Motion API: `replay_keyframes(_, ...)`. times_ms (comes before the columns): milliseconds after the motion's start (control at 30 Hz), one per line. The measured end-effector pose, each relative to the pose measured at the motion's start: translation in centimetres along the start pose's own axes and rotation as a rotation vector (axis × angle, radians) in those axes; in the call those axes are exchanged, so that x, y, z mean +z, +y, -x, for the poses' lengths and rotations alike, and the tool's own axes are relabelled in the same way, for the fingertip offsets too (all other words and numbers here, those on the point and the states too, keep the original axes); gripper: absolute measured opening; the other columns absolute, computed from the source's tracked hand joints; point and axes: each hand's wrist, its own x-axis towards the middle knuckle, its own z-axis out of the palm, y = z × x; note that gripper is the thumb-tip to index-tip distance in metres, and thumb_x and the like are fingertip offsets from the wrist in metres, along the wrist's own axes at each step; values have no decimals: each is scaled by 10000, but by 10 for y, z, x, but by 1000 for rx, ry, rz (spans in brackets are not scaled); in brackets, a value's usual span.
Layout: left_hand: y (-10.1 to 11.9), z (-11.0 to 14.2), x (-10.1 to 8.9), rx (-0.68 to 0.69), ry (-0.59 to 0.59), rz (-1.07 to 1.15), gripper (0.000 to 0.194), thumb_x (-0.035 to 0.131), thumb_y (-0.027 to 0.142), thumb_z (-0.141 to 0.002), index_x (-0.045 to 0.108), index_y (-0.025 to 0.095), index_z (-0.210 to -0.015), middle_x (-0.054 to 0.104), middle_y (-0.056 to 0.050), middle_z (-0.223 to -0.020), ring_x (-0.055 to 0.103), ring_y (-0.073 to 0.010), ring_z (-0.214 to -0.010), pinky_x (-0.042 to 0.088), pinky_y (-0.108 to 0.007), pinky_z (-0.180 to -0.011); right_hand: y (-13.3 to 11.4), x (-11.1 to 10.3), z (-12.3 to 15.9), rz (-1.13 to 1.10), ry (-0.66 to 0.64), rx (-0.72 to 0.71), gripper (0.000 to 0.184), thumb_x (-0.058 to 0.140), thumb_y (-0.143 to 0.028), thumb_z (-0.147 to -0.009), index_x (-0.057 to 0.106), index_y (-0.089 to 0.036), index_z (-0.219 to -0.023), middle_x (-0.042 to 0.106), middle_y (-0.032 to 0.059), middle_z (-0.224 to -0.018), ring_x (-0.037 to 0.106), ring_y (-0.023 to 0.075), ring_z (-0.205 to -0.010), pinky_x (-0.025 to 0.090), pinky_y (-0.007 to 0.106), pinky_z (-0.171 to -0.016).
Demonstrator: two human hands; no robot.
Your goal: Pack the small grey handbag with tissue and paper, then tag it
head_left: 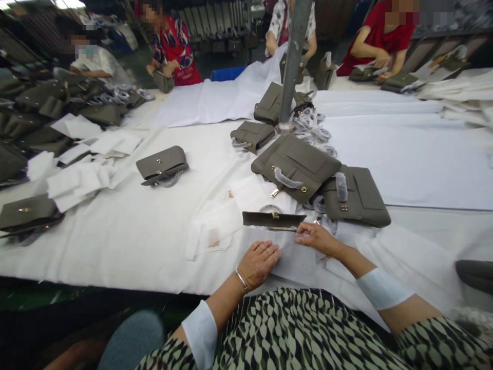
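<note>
In front of me lies an olive-grey handbag (257, 219), its flap with a gold clasp toward the far side. A thin white sheet (298, 259) covers its near part. My left hand (260, 264) rests flat on this sheet, fingers stretched out. At the bag's right edge, my right hand (318, 239) has thumb and fingertips closed around the dark edge beside the sheet; the exact grip is partly hidden. Just beyond are a larger olive bag (308, 162) with a wrapped handle and another olive bag (364, 198), which touch.
A metal post (295, 61) rises from the white-covered table (134, 246). White sheets (82, 177) and a pile of olive bags (42, 108) lie left. A single bag (164, 163) stands left of centre. Several co-workers handle bags across the table. A blue-grey stool (133, 339) is below left.
</note>
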Motion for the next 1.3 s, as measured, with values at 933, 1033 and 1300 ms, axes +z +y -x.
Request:
replay_keyframes(933, 0, -10, 5, -155, -29, 149, 531, 497, 280, -891, 317, 92, -1354, 539, -141, -1315, 423, -227, -1294, 322, -439, -1091, -43, 70, 19, 75, 100, -112, 69, 589, -224, -814, 543, -199, -859, 550, 15, -864, 518, 141, -718, 416, 266, -662)
replay_keyframes(1033, -1, -13, 0, -188, -54, 240, 537, 505, 283, -879, 315, 110, -1350, 528, -138, -1320, 403, -217, -1307, 305, -443, -1105, -43, 68, 19, 110, 81, -91, 86, 605, -213, -802, 540, -201, -857, 542, 6, -873, 509, 137, -726, 401, 266, -674)
replay_keyframes(1300, -1, -17, 4, -334, -49, 259, 318, 408, 233, -941, 437, 187, -1255, 593, -77, -1230, 469, -195, -1234, 357, -430, -1046, -45, 66, 18, 36, 79, -78, 40, 580, -214, -824, 548, -201, -846, 537, -1, -849, 501, 132, -698, 404, 267, -668)
